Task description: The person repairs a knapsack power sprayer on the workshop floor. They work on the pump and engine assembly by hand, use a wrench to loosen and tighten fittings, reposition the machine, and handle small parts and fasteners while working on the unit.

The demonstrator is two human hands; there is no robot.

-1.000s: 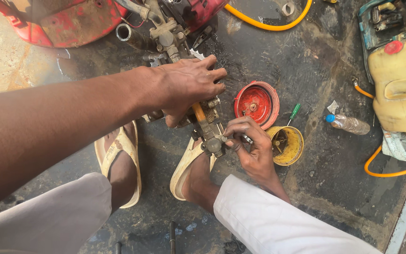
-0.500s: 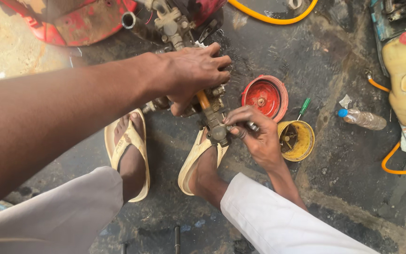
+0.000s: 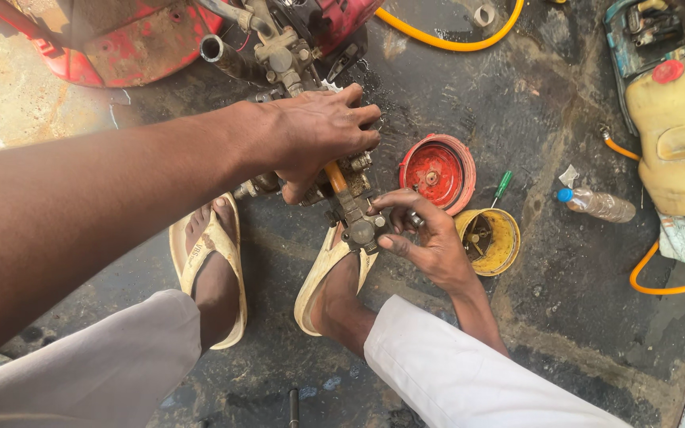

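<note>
Pressing down from above, the left hand is lying palm-down on a greasy metal pump, its fingers curled over the top of the part and clamped on it, hiding most of what lies beneath. The pump is sitting on the dark oily floor, just in front of a red engine and right above the toes of the right foot in a worn sandal. The right hand is coming in from the lower right, thumb and fingers pinching a small fitting at the pump's near end; what exactly they are pinching is too small to tell. An orange rod is poking out from under the left palm. Just beside the right hand, a round red cap is lying on the floor, and a yellow cup with dark bits inside is sitting next to it, nearly touching the knuckles. A green screwdriver is lying between cap and cup. Farther right a plastic bottle is lying on its side, near a yellow jerrycan. An orange hose is curving across the top
</note>
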